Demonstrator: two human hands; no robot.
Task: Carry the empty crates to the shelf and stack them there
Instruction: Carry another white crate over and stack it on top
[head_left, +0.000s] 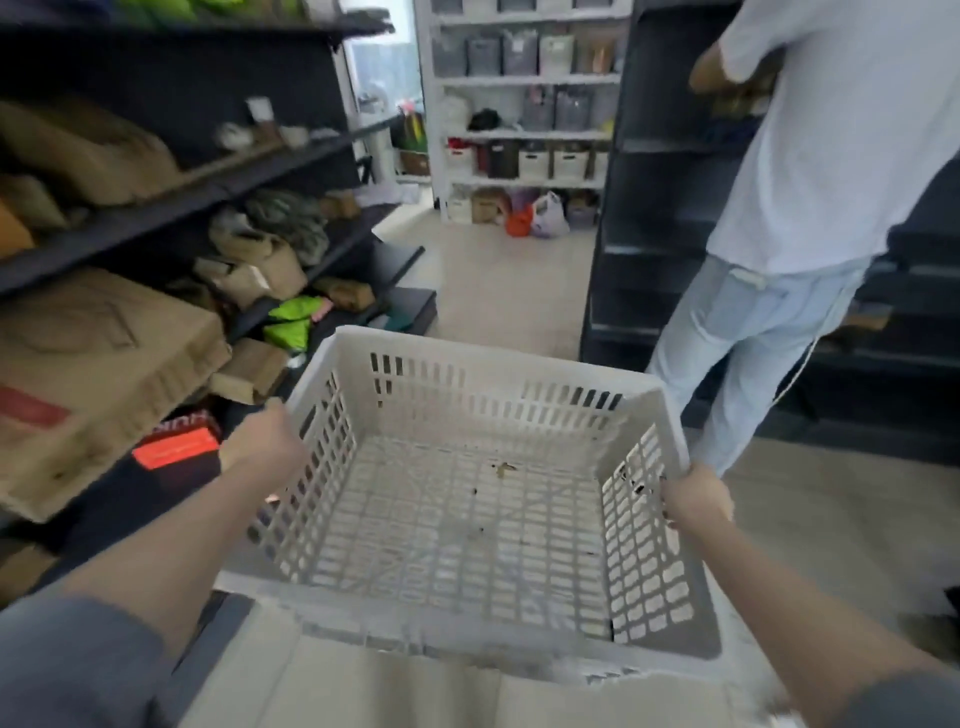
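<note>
I hold a white slotted plastic crate (467, 519) in front of me, above the floor. It is empty apart from a few specks of dirt on its grid bottom. My left hand (265, 441) grips its left rim. My right hand (693, 496) grips its right rim near the far corner. Both forearms reach in from the bottom of the view, with grey sleeves at the edges.
A dark shelf unit (156, 208) on the left holds cardboard boxes, paper bags and green packets. Another person (810, 208) in a white shirt and pale jeans stands at a dark shelf on the right. A white shelf (524, 104) with bins stands at the far end of the beige-floored aisle.
</note>
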